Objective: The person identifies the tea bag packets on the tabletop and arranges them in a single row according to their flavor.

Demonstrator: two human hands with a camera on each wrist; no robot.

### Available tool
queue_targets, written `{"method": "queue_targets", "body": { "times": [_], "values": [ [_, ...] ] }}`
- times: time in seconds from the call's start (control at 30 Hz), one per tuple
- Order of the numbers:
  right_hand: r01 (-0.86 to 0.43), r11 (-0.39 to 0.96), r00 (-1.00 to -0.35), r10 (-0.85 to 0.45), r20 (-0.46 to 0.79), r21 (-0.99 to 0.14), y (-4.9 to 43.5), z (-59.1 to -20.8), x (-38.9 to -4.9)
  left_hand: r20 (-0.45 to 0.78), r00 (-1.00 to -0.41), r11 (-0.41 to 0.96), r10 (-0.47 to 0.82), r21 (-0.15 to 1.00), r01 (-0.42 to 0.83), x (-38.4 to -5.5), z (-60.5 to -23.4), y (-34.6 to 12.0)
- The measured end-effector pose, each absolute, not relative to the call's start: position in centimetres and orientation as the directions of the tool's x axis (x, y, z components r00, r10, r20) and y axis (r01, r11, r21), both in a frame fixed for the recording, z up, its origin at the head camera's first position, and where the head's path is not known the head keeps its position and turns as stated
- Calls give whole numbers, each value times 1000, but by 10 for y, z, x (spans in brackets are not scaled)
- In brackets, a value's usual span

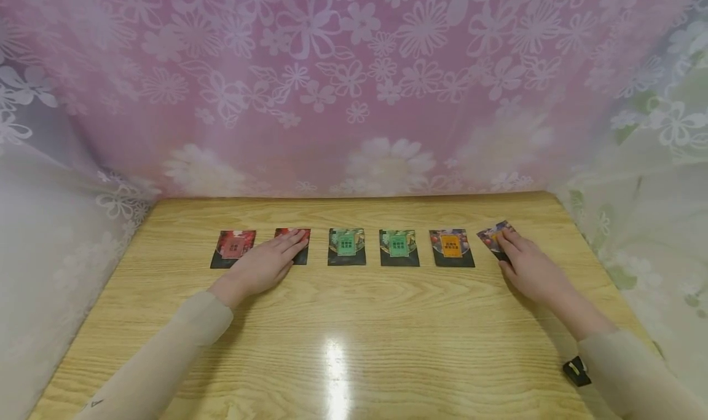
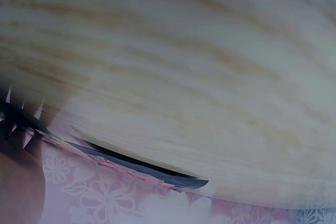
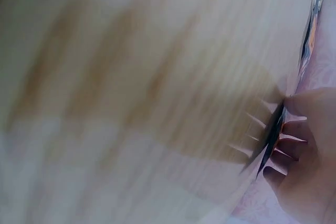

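My left hand (image 1: 271,261) lies palm down with extended fingers over a red and black packet (image 1: 300,259), hiding much of it. Just left of that hand is another red and black packet (image 1: 224,257), partly behind the wrist. At the row's right end, my right hand (image 1: 531,269) rests its fingers on a purple, orange and black packet (image 1: 487,237), which sits askew; the thumb is at its near side. In the right wrist view the fingers (image 3: 294,148) are spread along that packet's dark edge. The left wrist view catches the left hand (image 2: 21,182) at its edge.
Between the hands, two green packets (image 1: 346,248) and an orange-labelled packet (image 1: 452,248) lie flat in the row. They are on a wood-grain table (image 1: 276,346). A pink floral curtain (image 1: 354,100) hangs behind it. A small black object (image 1: 577,371) is by the right sleeve.
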State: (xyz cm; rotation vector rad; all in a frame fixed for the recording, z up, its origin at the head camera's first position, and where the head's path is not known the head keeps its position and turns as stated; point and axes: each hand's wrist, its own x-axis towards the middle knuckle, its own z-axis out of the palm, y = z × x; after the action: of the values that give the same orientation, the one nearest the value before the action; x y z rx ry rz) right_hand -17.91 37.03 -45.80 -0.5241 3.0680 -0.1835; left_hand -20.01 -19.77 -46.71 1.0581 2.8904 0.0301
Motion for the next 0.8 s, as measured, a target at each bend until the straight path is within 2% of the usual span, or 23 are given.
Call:
{"method": "queue_targets", "body": {
  "times": [0.2, 0.3, 0.53, 0.8],
  "values": [
    [-368, 909, -929, -367, 43, -196, 378, -452, -183, -64, -765, 767, 641, 49, 640, -198, -467, -198],
    [-407, 893, -913, -405, 53, -193, 387, -450, -189, -59, -764, 766, 643, 48, 641, -198, -467, -198],
    [-456, 868, -884, -467, -9, -198, 398, -453, -194, -54, -761, 762, 647, 38, 646, -201, -468, -198],
    [-432, 884, -896, -444, -28, -180, 391, -453, -188, -65, -760, 762, 647, 34, 646, -201, -467, -198]
  ]
}}
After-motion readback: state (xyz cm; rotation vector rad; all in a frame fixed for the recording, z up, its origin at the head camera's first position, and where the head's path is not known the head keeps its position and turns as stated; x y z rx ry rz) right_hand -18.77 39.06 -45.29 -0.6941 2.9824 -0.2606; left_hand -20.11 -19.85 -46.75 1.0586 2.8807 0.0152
